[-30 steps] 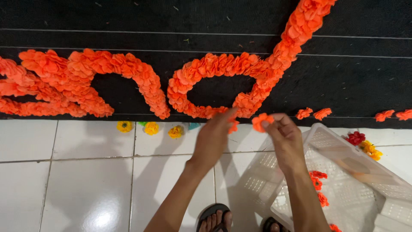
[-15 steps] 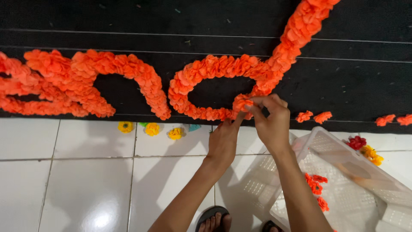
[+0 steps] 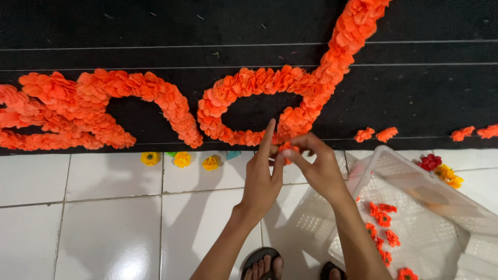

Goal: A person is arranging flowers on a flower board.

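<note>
At the lower edge of the black mat [image 3: 415, 93], just above the white floor tiles [image 3: 93, 207], both hands meet over one small orange paper flower [image 3: 288, 149]. Left hand [image 3: 263, 179]: index finger stretched straight up toward the mat, thumb and remaining fingers curled in beside the flower, touching it from the left. Right hand [image 3: 317, 166]: fingers bent and pinched narrow on the flower from the right. Flower held between the two hands, right beside the bottom of the orange flower loop [image 3: 254, 103] laid on the mat; whether it touches the loop cannot be told.

Loop joins a thick diagonal flower line [image 3: 347, 46] running up to the top right. Left of it, an arch of the same orange flowers [image 3: 140, 93], then a dense mass of them [image 3: 46, 114] at the left edge.

Loose orange flowers [image 3: 376, 135] lie on the mat to the right of the hands, two more [image 3: 474, 132] near the right edge. Along the tile border: small yellow flowers [image 3: 181, 159], left of the hands. White plastic basket [image 3: 430, 207] tilted at lower right, a few orange flowers [image 3: 381, 218] inside. Red and yellow flowers [image 3: 441, 168] on the tile beyond its rim. Sandalled toes [image 3: 262, 267] at the bottom edge, between the forearms.
</note>
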